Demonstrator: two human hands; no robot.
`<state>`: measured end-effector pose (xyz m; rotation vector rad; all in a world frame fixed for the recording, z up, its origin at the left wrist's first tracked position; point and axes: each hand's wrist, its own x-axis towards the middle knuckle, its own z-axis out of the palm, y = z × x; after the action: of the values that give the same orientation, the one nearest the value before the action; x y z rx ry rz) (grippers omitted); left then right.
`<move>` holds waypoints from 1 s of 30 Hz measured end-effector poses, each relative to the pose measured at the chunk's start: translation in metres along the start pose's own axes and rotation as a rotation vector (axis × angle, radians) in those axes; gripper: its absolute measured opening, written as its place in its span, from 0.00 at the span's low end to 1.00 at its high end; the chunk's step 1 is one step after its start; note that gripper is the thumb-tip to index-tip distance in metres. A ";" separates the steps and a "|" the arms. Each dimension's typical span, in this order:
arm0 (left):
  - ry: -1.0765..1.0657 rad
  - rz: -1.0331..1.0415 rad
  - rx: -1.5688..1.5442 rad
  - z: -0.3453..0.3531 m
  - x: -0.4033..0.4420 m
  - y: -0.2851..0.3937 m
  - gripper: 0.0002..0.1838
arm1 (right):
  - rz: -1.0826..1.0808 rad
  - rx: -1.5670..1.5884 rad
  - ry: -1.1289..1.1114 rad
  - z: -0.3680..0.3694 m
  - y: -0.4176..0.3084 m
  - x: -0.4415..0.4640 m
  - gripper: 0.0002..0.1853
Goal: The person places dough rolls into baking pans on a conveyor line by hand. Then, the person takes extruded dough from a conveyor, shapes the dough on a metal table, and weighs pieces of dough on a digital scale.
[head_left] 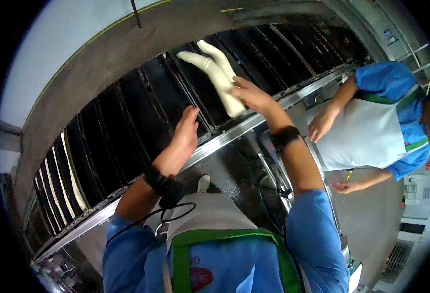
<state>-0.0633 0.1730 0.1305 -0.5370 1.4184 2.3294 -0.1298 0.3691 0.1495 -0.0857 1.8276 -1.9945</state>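
Two long pale dough-like strips lie side by side in a black tray (pixel 176 93) section of the rack in front of me. The nearer pale strip (pixel 217 78) is thicker and reaches toward the metal rail. Behind it, the thinner pale strip (pixel 214 52) runs alongside. My right hand (pixel 251 95) touches the strips near their lower end, its fingers apart over them. To the left, my left hand (pixel 186 131) is raised above the neighbouring black section, fingers apart, holding nothing.
More pale strips (pixel 71 173) lie in sections at the far left. A metal rail (pixel 239 128) runs along the near edge. At the right stands a co-worker (pixel 371 132) in blue with a pale apron, both hands near the rail. A pole (pixel 136 14) rises behind.
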 end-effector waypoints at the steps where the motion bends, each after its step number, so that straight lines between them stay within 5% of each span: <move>1: 0.010 0.016 -0.007 0.001 0.008 0.002 0.26 | 0.135 -0.132 0.115 0.013 0.007 0.014 0.30; 4: 0.007 -0.026 -0.030 0.013 0.030 0.003 0.26 | 0.156 -0.016 0.072 0.005 0.025 0.019 0.28; 6: 0.083 -0.158 -0.050 0.024 0.041 0.007 0.27 | 0.085 -0.309 0.076 -0.002 0.030 0.011 0.21; 9: 0.105 -0.244 -0.046 -0.008 0.076 -0.015 0.32 | 0.164 -0.255 -0.032 -0.002 0.035 -0.011 0.15; 10: 0.317 -0.138 0.062 0.001 0.068 -0.015 0.22 | 0.147 -0.272 -0.048 0.000 0.028 -0.022 0.15; 11: 0.192 -0.135 -0.037 -0.004 0.066 -0.012 0.37 | 0.146 -0.263 -0.043 -0.002 0.023 -0.030 0.15; 15: 0.278 -0.141 -0.025 0.001 0.076 -0.004 0.34 | 0.127 -0.187 -0.134 -0.033 0.035 -0.060 0.17; 27: 0.296 -0.078 0.074 0.045 0.082 0.006 0.25 | 0.235 0.030 0.510 -0.105 0.091 -0.246 0.17; 30: -0.004 -0.089 0.033 0.062 0.072 -0.009 0.23 | 0.305 0.058 0.725 -0.131 0.112 -0.319 0.16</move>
<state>-0.1293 0.2405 0.1144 -0.5740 1.3995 2.2330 0.1459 0.5990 0.1015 0.9898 2.0084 -1.9865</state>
